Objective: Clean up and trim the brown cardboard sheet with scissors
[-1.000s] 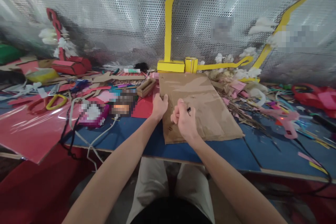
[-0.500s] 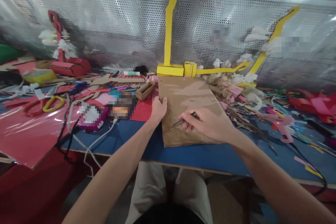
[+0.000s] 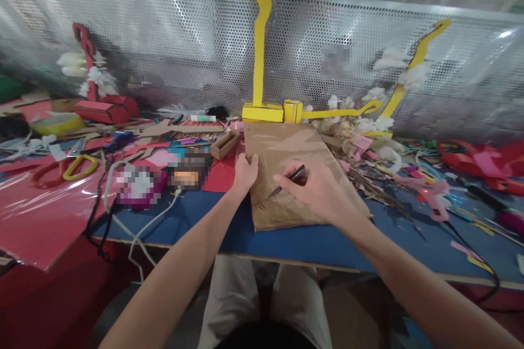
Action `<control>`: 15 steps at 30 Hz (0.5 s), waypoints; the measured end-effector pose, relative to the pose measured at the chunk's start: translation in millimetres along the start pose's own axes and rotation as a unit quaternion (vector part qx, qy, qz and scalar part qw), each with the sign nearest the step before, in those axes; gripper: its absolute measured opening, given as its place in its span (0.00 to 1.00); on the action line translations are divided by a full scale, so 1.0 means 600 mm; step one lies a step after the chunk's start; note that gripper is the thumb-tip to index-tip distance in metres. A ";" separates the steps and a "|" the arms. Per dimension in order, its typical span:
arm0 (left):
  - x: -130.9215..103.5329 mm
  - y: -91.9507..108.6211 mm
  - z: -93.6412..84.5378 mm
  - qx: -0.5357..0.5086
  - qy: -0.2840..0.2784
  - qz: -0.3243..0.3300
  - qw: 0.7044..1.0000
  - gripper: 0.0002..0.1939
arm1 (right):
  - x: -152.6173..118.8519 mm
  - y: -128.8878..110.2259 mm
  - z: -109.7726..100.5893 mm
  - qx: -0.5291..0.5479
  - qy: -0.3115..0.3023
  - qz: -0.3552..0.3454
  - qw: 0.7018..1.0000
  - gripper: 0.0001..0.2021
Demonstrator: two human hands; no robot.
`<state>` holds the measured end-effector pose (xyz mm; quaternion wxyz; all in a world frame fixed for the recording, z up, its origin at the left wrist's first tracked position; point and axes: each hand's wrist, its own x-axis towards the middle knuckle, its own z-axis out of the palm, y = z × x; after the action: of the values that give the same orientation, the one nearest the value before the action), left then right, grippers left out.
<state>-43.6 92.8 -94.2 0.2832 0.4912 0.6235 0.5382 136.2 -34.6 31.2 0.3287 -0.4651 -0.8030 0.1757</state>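
A brown cardboard sheet [image 3: 282, 144] with a creased, shiny surface lies at the front of the blue table. My left hand [image 3: 246, 172] grips its left edge, thumb on top and the other fingers mostly hidden. Closed around a slim dark pen [image 3: 297, 173], my right hand [image 3: 317, 188] rests over the sheet's middle. The pen slants down to the left, its tip at or just above the surface. A few short dark marks show beside the tip, near the sheet's lower left corner.
Yellow hook-shaped cardboard pieces [image 3: 259, 60] stand behind the sheet against a perforated metal panel [image 3: 184, 38]. Scissors [image 3: 81, 166], a purple item [image 3: 141, 188] and white cables lie left. A pink glue gun [image 3: 434, 196] and scraps lie right. A red cardboard piece [image 3: 106, 109] stands far left.
My right hand has rolled and shifted slightly left, and the pen's dark barrel shows more. My left hand keeps its hold on the sheet's edge. The camera view has shifted slightly.
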 end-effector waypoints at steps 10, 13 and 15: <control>0.001 -0.003 0.002 -0.009 -0.001 0.001 1.000 0.19 | 0.028 0.048 0.076 0.419 -0.137 -0.074 0.894 0.29; 0.003 -0.006 0.003 -0.007 0.003 0.002 1.000 0.19 | 0.036 0.050 0.101 0.512 -0.086 -0.023 0.854 0.31; 0.004 -0.006 0.004 -0.006 0.005 0.003 1.000 0.19 | 0.037 0.047 0.107 0.537 -0.071 -0.016 0.841 0.33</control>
<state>-43.7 96.0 -98.0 0.2812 0.4886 0.6203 0.5453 101.7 0.2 -23.8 0.4720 -0.1897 -0.6112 0.6063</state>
